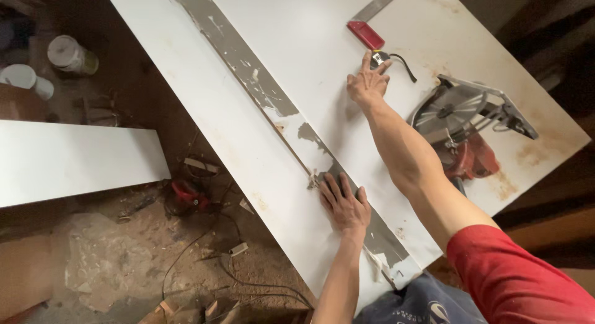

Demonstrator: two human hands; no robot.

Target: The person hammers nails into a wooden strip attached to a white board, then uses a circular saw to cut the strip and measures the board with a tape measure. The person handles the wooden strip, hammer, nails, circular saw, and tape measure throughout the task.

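Observation:
A large white board (322,57) lies slanted on a work surface, with a long grey strip (248,70) of peeling tape or bare edge running down it. My left hand (344,203) rests flat on that grey strip near the board's lower end, fingers spread. Stretched far across the board, my right hand (369,82) has its fingertips touching a small tape measure (379,58) with a black strap. Just beyond it lies a metal square with a red handle (365,34).
A circular saw (462,128) with a red body sits on the board to the right of my right arm. On the dirty floor at left are another white panel (74,159), paint cans (71,54), cables, a red tool (189,194) and wood scraps.

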